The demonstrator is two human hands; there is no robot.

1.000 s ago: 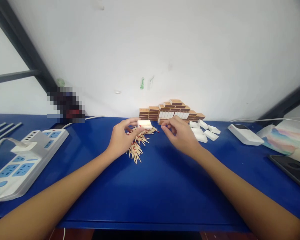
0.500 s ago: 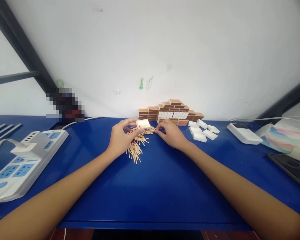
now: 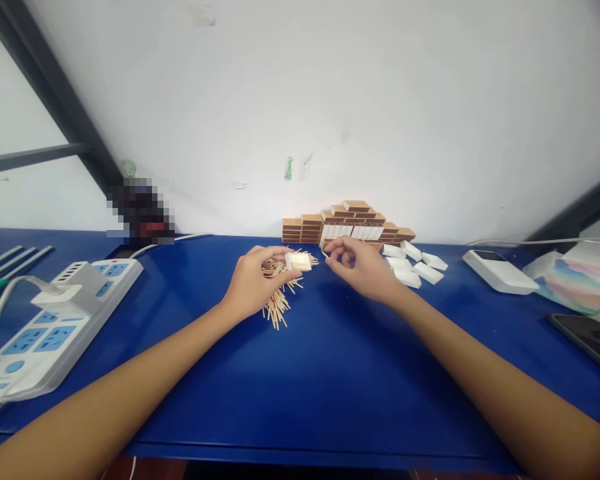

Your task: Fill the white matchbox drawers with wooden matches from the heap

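My left hand (image 3: 250, 283) grips a small white matchbox tray (image 3: 299, 261) by its ends, between thumb and fingers. Pale matchsticks lie inside the tray. Beneath and in front of it spreads a loose pile of matchsticks (image 3: 277, 309) with red heads, partly covered by the hand. To the right, my right hand (image 3: 364, 268) is closed in a pinch on a single matchstick (image 3: 325, 254), a little apart from the tray. Behind both hands a stepped stack of brown matchboxes (image 3: 357, 217) stands against the wall. Several white trays (image 3: 405, 277) lie right of my right hand.
On the left of the blue table (image 3: 280, 400) is a white power strip (image 3: 70, 327) with a plugged-in adapter and cables. At the right lie a white device (image 3: 500, 271), a pastel packet (image 3: 570, 277) and a dark phone (image 3: 587, 340). Dark metal posts slope at both sides.
The view has shifted slightly. My left hand has moved the tray right and a little lower. My right hand has drawn slightly rightward, and the matchstick in its fingertips now shows.
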